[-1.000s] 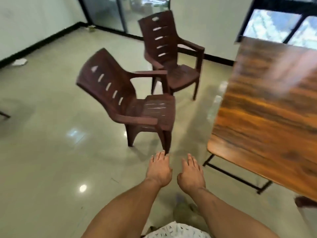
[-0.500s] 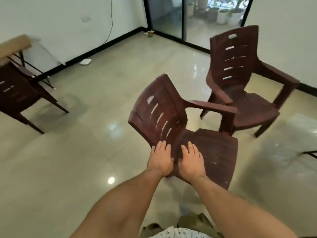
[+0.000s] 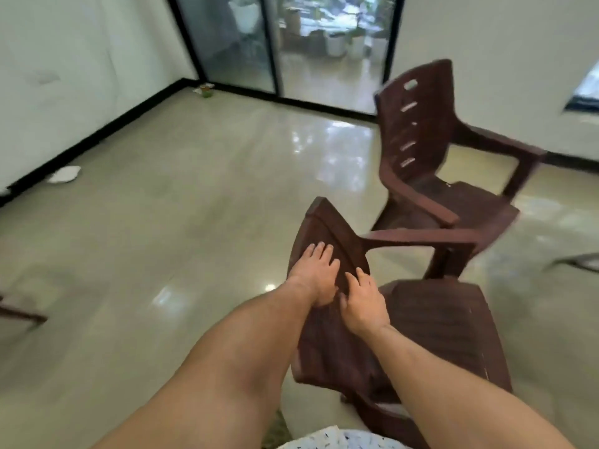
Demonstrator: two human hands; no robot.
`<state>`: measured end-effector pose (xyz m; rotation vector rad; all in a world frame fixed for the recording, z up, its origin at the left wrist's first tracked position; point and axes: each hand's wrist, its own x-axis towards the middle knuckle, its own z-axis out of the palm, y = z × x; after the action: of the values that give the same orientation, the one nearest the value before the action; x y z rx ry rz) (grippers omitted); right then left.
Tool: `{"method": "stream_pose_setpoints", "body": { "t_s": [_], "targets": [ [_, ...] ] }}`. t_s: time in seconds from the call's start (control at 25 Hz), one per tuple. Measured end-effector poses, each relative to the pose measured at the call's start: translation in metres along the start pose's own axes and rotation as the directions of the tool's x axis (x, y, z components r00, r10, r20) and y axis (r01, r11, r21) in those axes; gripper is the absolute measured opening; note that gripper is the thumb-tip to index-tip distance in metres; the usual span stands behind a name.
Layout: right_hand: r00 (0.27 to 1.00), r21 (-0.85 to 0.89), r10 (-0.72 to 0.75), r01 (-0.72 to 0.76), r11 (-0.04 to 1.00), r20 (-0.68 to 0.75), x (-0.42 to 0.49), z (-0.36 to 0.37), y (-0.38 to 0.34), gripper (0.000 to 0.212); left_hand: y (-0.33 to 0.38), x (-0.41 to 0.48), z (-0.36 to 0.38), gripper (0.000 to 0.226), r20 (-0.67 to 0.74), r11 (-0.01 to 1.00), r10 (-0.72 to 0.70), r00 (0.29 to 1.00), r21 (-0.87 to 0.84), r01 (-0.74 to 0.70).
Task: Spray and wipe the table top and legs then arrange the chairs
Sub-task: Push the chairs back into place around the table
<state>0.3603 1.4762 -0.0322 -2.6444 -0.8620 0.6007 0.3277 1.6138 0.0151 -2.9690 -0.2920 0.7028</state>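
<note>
A dark brown plastic armchair (image 3: 453, 322) stands right in front of me, its backrest towards me on the left and its seat to the right. My left hand (image 3: 312, 275) lies flat on the backrest with fingers stretched out. My right hand (image 3: 364, 307) is beside it, lower on the same backrest, fingers spread; neither hand visibly curls around an edge. A second matching armchair (image 3: 418, 134) stands just behind the first, close to its armrest. The table top is out of view.
A dark metal bar (image 3: 577, 262) pokes in at the right edge. Another chair's leg (image 3: 19, 312) shows at the left edge. A white cloth (image 3: 64, 175) lies by the left wall, a small green item (image 3: 205, 90) near the glass doors (image 3: 324, 50).
I have stepped closer and turned left; the table has left the view. Both hands went from hovering in the air to lying on the near chair's backrest.
</note>
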Motion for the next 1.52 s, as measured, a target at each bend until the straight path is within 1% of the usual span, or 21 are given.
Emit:
{"method": "stream_pose_setpoints", "body": {
  "t_s": [0.08,0.16,0.28,0.32,0.4,0.48,0.6,0.64,0.72,0.76,0.8,0.84,0.88,0.96,1.0,1.12,1.2,1.4,1.52],
  "targets": [
    [0.980,0.088,0.193,-0.195,0.977,0.039,0.010,0.006,-0.027,0.049,-0.024,0.016,-0.004,0.062,0.036,0.971,0.228,0.973,0.065,-0.230],
    [0.915,0.205,0.402,-0.400,0.893,0.034,0.006,0.004,-0.051,0.043,-0.040,0.022,-0.015,0.055,0.092,0.890,0.412,0.907,0.174,-0.422],
    [0.766,0.291,0.637,-0.630,0.720,0.084,-0.001,0.001,-0.081,0.037,-0.054,0.015,-0.030,0.054,0.273,0.788,0.485,0.831,0.277,-0.550],
    [0.715,0.325,0.691,-0.682,0.655,0.107,-0.002,0.003,-0.094,0.038,-0.062,0.011,-0.034,0.053,0.298,0.746,0.512,0.805,0.310,-0.590],
    [0.627,0.404,0.774,-0.733,0.548,0.088,-0.007,0.007,-0.122,0.042,-0.075,0.008,-0.039,0.054,0.296,0.668,0.600,0.744,0.327,-0.669],
    [0.533,0.461,0.845,-0.758,0.461,0.031,-0.012,0.016,-0.150,0.046,-0.090,0.010,-0.034,0.057,0.213,0.595,0.714,0.667,0.320,-0.738],
    [0.387,0.393,0.917,-0.832,0.391,-0.094,-0.016,0.034,-0.202,0.054,-0.117,0.020,-0.013,0.059,0.028,0.512,0.839,0.544,0.297,-0.806],
    [0.356,0.387,0.923,-0.837,0.386,-0.149,-0.014,0.039,-0.214,0.057,-0.123,0.027,-0.006,0.059,-0.025,0.490,0.863,0.505,0.282,-0.825],
    [0.314,0.355,0.919,-0.852,0.384,-0.238,-0.007,0.043,-0.209,0.060,-0.119,0.042,-0.003,0.057,-0.151,0.436,0.899,0.410,0.246,-0.866],
    [0.284,0.369,0.929,-0.858,0.357,-0.237,-0.005,0.039,-0.196,0.059,-0.112,0.051,-0.005,0.055,-0.195,0.398,0.913,0.359,0.228,-0.888],
    [0.238,0.402,0.944,-0.860,0.314,-0.229,-0.003,0.035,-0.180,0.059,-0.101,0.060,-0.007,0.053,-0.210,0.371,0.921,0.329,0.208,-0.905],
    [0.205,0.392,0.947,-0.873,0.291,-0.247,-0.001,0.030,-0.166,0.059,-0.090,0.068,-0.010,0.053,-0.210,0.354,0.926,0.314,0.192,-0.915],
    [0.189,0.375,0.946,-0.883,0.281,-0.265,-0.002,0.024,-0.158,0.059,-0.080,0.073,-0.015,0.055,-0.212,0.344,0.929,0.304,0.184,-0.921],
    [0.183,0.337,0.912,-0.888,0.314,-0.368,0.008,0.016,-0.134,0.055,-0.057,0.093,-0.028,0.059,-0.204,0.304,0.942,0.266,0.182,-0.935],
    [0.177,0.339,0.912,-0.888,0.311,-0.371,0.016,0.008,-0.122,0.055,-0.048,0.105,-0.036,0.060,-0.190,0.291,0.947,0.257,0.181,-0.939],
    [0.153,0.347,0.936,-0.900,0.264,-0.316,0.039,-0.014,-0.093,0.059,-0.025,0.146,-0.057,0.062,-0.121,0.266,0.962,0.245,0.208,-0.941],
    [0.127,0.337,0.942,-0.912,0.234,-0.311,0.045,-0.023,-0.087,0.056,-0.015,0.160,-0.066,0.067,-0.069,0.252,0.968,0.243,0.234,-0.939],
    [0.109,0.368,0.957,-0.907,0.207,-0.268,0.043,-0.038,-0.086,0.057,-0.006,0.168,-0.079,0.070,-0.019,0.198,0.980,0.199,0.218,-0.956],
    [0.066,0.404,0.959,-0.897,0.177,-0.275,0.045,-0.041,-0.078,0.059,0.005,0.175,-0.085,0.070,0.005,0.170,0.984,0.176,0.221,-0.960]
  ]
}}
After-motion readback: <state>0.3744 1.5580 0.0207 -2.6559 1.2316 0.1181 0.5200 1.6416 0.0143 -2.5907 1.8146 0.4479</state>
